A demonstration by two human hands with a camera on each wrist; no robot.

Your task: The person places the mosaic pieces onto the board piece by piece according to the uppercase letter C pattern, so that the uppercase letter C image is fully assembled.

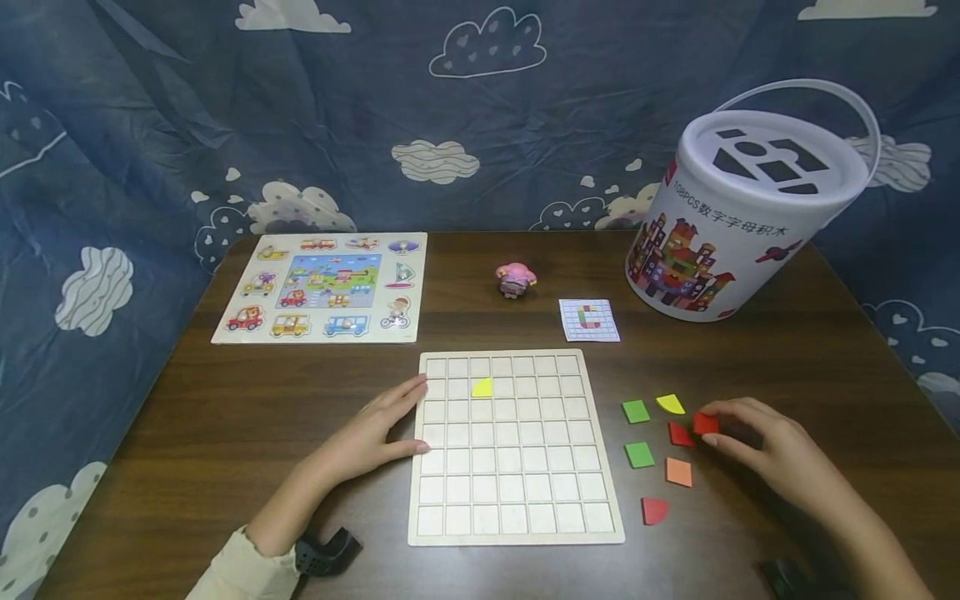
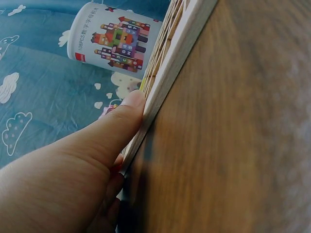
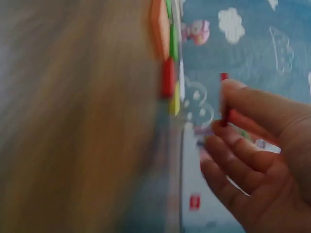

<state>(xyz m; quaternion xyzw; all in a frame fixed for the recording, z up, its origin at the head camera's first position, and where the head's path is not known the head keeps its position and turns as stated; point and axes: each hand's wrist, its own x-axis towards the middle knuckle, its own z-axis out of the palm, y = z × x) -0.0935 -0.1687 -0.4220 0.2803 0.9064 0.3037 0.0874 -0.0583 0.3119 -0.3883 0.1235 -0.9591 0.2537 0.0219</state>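
A square wooden grid board [image 1: 517, 446] lies in the middle of the table, with one yellow quarter-circle tile [image 1: 482, 387] in its second row. My left hand [image 1: 375, 433] rests at the board's left edge, thumb and fingertips touching the rim. To the right of the board, my right hand [image 1: 765, 442] pinches a red tile [image 3: 224, 99] between thumb and fingers; the right wrist view shows it edge-on, lifted off the table. Around it lie another red tile [image 1: 680, 434], a yellow tile [image 1: 671, 404], green tiles [image 1: 636, 412], an orange tile [image 1: 678, 472] and a red quarter-circle tile [image 1: 654, 511].
Behind the board are a small pattern card [image 1: 589, 321] and a pink toy figure [image 1: 515, 280]. A vehicle puzzle board [image 1: 330, 287] lies at the back left. At the back right stands a large white bucket [image 1: 720, 225] with a slotted lid. A cloud-print cloth [image 1: 465, 108] hangs behind.
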